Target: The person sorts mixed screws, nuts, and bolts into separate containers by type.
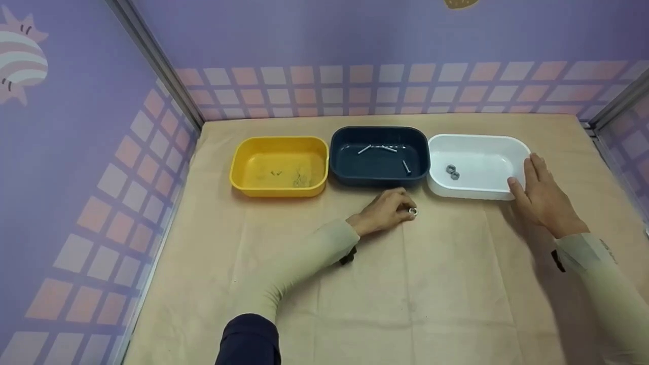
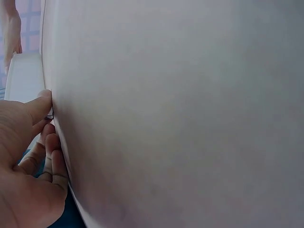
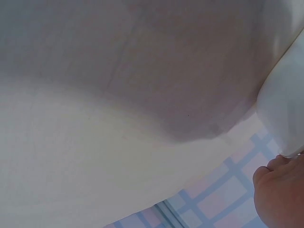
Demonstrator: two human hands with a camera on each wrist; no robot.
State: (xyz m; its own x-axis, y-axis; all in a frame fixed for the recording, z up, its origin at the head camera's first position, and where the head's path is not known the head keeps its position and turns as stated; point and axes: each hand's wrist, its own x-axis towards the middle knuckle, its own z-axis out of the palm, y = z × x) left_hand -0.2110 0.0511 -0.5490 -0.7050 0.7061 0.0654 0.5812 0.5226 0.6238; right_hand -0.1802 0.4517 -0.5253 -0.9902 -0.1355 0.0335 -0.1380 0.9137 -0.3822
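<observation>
In the head view my left hand (image 1: 384,210) is low over the cloth in front of the dark blue bin (image 1: 377,181). Its thumb and forefinger pinch a small metal nut (image 1: 413,211). The left wrist view has the same hand (image 2: 28,156) close to the cloth, most of the nut hidden by fingers. My right hand (image 1: 547,200) rests against the right end of the white bin (image 1: 471,191), fingers straight along its wall and thumb near the front rim. Two grey nuts (image 1: 452,172) lie inside that bin, toward its left.
Several silver bolts (image 1: 406,167) lie in the dark blue bin. Left of it stands a yellow bin (image 1: 279,192) with tiny metal pieces (image 1: 300,180) in it. The three bins form a row on a beige cloth (image 1: 405,294); patterned walls (image 1: 355,45) rise behind and at the sides.
</observation>
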